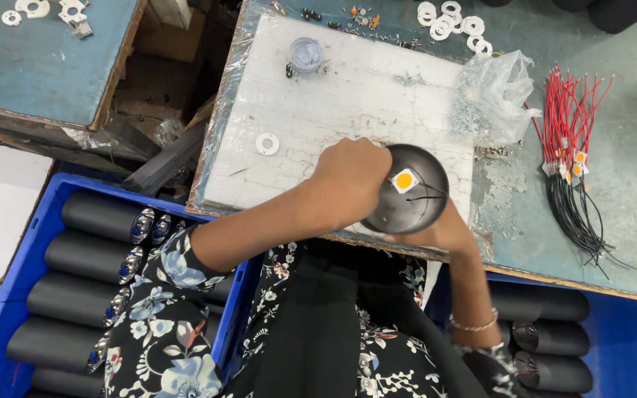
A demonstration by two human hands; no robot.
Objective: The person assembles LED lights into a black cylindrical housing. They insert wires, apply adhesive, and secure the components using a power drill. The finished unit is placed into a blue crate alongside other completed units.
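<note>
The dark round lamp housing (405,193) is sitting at the near edge of the white work board (333,110), its open mouth facing up; inside it a small white square with an orange-yellow chip (404,180) is lying near the middle, with thin black wires running off to the right of it. The left hand (349,175) is resting closed in a fist against the housing's left rim, knuckles up; whether its fingers are pinching a tool or a part is hidden, so I cannot tell what it is holding. The right hand (444,230) is reaching under and behind the housing's lower right side, cupping it from below; its fingers are mostly covered by the housing, which is lying between the two hands. A white ring (267,144) is lying on the board, well apart to the left of the fist; a clear plastic bag of small screws (492,99) is lying at the board's right edge; a bundle of red and black wires (573,155) is lying further right on the bench; blue crates (35,214) of dark tubes are standing below.
</note>
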